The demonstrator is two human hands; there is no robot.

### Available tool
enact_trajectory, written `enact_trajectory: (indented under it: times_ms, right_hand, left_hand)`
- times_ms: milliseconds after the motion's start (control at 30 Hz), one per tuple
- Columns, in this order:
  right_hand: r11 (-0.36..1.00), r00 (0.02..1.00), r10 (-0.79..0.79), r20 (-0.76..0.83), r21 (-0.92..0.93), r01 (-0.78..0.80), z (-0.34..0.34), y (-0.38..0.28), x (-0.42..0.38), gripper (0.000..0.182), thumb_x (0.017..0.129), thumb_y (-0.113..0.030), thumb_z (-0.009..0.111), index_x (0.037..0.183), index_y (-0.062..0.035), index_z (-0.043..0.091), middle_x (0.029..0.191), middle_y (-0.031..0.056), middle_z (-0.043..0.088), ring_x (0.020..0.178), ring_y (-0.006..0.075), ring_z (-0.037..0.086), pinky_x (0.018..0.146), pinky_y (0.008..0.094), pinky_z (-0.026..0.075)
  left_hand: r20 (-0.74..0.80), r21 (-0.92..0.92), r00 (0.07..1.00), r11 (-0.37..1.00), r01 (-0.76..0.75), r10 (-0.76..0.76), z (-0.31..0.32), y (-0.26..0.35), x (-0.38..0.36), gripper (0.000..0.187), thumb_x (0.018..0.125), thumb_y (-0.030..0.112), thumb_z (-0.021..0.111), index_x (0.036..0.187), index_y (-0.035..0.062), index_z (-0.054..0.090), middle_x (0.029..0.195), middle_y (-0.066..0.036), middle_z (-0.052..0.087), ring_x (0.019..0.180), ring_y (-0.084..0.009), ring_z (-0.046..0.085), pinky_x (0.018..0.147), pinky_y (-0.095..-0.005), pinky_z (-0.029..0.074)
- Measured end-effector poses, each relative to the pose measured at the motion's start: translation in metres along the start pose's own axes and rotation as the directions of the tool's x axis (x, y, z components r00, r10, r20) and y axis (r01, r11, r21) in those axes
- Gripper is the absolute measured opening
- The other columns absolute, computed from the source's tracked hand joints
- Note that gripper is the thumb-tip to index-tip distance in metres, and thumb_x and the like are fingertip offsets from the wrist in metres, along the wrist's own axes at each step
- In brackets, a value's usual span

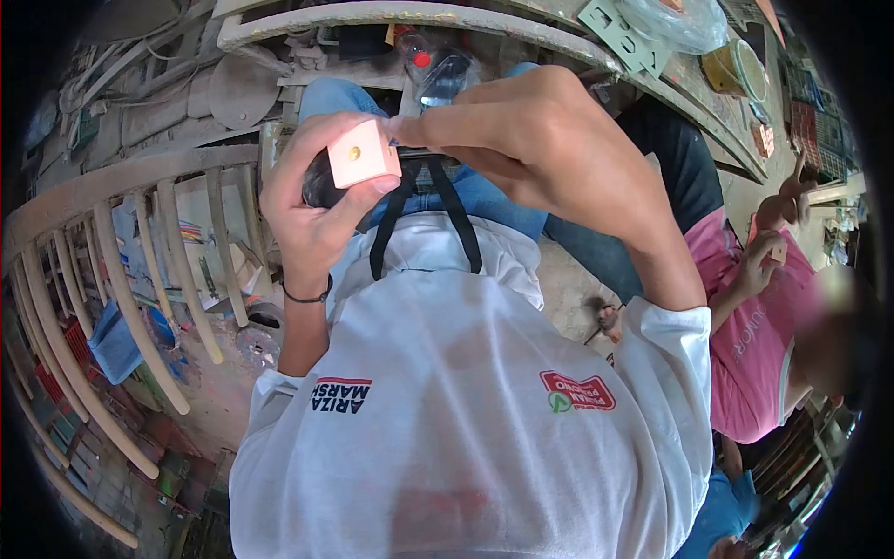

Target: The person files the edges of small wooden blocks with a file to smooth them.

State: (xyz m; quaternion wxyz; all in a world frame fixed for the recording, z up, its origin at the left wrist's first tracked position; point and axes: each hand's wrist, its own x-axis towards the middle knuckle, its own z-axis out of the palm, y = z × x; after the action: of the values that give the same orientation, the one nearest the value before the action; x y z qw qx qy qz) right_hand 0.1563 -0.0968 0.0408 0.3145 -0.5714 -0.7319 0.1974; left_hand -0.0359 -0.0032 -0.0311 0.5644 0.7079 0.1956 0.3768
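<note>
My left hand (317,200) is wrapped round a small pale pink block (358,156), with the thumb along its lower edge. A round yellowish spot shows on the block's near face. At the block's right side is my right hand (512,135), its fingers pinched together with the tips at that side face. Between those fingertips something small and dark bluish shows, too small to name. A dark rounded thing (322,182), partly hidden, lies behind my left hand.
A curved wooden railing (140,345) stands at the left. Along the top runs a bench edge (447,17) with a green plate (622,35), a plastic bag and a bucket (736,70). A co-worker in a pink shirt (745,345) sits close at the right, holding a small block.
</note>
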Motion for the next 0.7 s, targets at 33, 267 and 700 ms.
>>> enact_trajectory:
  times_ms: [33, 267, 700]
  right_hand:
    - [1.0, 1.0, 0.005, -0.001, -0.003, -0.005, 0.002, 0.002, 0.0, 0.035, 0.069, 0.006, 0.065, 0.102, -0.0046, 0.066, 0.075, 0.0144, 0.064, 0.067, 0.0301, 0.063, 0.059, 0.0357, 0.05]
    - [0.965, 0.998, -0.009, -0.066, 0.262, 0.026, 0.003, 0.013, 0.002, 0.018, 0.071, 0.003, 0.063, 0.089, -0.0003, 0.067, 0.077, 0.0179, 0.064, 0.072, 0.0332, 0.063, 0.066, 0.0374, 0.048]
    - [0.986, 0.984, 0.022, -0.179, 0.165, 0.008, -0.009, -0.004, 0.005, 0.023, 0.075, 0.001, 0.065, 0.097, -0.0035, 0.069, 0.083, 0.0113, 0.069, 0.068, 0.0227, 0.067, 0.061, 0.0281, 0.052]
  left_hand:
    - [0.011, 0.035, 1.0, 0.999, -0.007, 0.007, -0.001, 0.001, -0.001, 0.039, 0.068, 0.004, 0.075, 0.104, -0.0016, 0.06, 0.095, -0.011, 0.063, 0.088, -0.0181, 0.06, 0.079, -0.0288, 0.046]
    - [0.057, 0.118, 0.992, 0.986, -0.119, 0.113, -0.001, 0.001, 0.002, 0.041, 0.066, 0.003, 0.076, 0.103, -0.0015, 0.061, 0.093, -0.011, 0.064, 0.085, -0.0197, 0.061, 0.077, -0.0297, 0.047]
    - [-0.057, -0.041, 0.997, 0.998, 0.043, -0.045, -0.006, 0.0, 0.005, 0.045, 0.067, 0.012, 0.076, 0.106, -0.0017, 0.06, 0.098, -0.011, 0.063, 0.091, -0.0183, 0.059, 0.08, -0.0296, 0.047]
